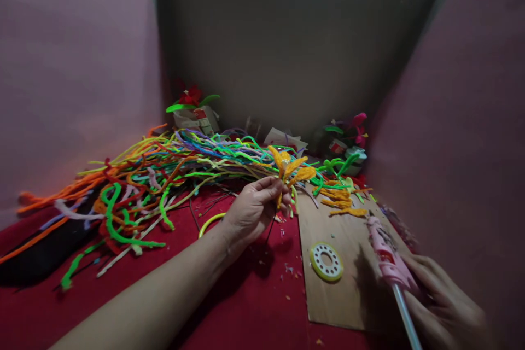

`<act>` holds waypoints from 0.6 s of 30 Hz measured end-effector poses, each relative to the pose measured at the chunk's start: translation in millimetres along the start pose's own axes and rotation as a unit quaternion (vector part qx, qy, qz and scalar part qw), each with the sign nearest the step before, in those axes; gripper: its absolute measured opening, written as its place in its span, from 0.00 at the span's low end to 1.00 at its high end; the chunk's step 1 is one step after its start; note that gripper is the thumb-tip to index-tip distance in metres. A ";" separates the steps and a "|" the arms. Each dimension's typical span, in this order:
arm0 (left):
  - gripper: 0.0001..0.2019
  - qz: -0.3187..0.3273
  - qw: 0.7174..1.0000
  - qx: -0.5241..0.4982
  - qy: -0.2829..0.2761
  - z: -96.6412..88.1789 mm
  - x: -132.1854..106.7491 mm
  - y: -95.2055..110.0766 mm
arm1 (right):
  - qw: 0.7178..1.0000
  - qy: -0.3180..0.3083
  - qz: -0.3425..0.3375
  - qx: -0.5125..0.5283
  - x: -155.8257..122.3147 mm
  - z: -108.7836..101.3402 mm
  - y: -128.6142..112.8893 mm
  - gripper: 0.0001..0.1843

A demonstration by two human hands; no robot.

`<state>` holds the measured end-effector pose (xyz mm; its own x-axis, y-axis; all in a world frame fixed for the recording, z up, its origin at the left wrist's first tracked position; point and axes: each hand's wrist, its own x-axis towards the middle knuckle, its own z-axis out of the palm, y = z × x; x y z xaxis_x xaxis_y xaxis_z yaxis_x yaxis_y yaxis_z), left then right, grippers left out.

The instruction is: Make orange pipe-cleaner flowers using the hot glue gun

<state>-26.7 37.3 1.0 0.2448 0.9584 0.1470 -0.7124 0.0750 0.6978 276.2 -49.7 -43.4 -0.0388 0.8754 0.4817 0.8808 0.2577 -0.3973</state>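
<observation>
My left hand (258, 205) pinches an orange pipe-cleaner flower (290, 168) by its base, petals spread upward and a thin dark stem hanging below. At the right, my right hand (443, 298) is wrapped round a pink hot glue gun (388, 257). A clear glue stick (406, 314) sticks out of the gun's back end, and its nozzle points away from me, apart from the flower. Loose orange petals (338, 199) lie on the brown board (332, 303), beyond the gun. A roll of tape (326, 261) rests flat on the board between my hands.
A large heap of coloured pipe cleaners (197, 158) spreads across the back and left of the red cloth (246, 306). Finished-looking flowers, one red (191, 97) and one pink (360, 128), stand at the back. A grey panel (295, 54) rises behind, with pinkish walls either side.
</observation>
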 end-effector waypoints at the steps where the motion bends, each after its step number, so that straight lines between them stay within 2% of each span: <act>1: 0.04 -0.003 1.000 -0.001 0.000 0.9 -0.6 -0.1 | 1.000 -0.012 0.012 -0.027 -2.6 -2.9 3.5 0.19; 7: 0.05 -0.016 1.000 0.001 -0.003 10.4 -5.5 -1.2 | 0.992 -0.059 0.024 -0.111 -4.5 -3.4 28.1 0.20; 10: 0.06 -0.025 1.000 0.011 -0.008 13.3 -8.5 -3.7 | 0.988 -0.078 0.003 -0.131 5.5 -8.8 28.5 0.19; 12: 0.06 -0.034 0.999 0.005 -0.013 14.2 -10.4 -5.1 | 0.992 -0.039 -0.013 -0.120 16.7 -13.6 12.1 0.18; 14: 0.06 -0.047 0.999 -0.010 -0.020 16.0 -12.8 -5.7 | 0.999 0.016 -0.010 -0.048 29.1 -14.4 -19.2 0.16; 16: 0.05 -0.058 0.998 -0.025 -0.020 19.4 -15.9 -5.3 | 0.994 0.007 0.002 0.114 41.0 -7.9 -59.8 0.13; 18: 0.05 -0.069 0.997 -0.035 -0.018 23.9 -19.2 -5.0 | 0.960 -0.029 0.049 0.273 51.4 5.2 -99.7 0.12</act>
<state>-12.1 11.9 11.5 0.3651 0.9276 0.0788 -0.7150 0.2252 0.6619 183.9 -28.3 16.9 -0.0084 0.9241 0.3821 0.5039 0.3340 -0.7966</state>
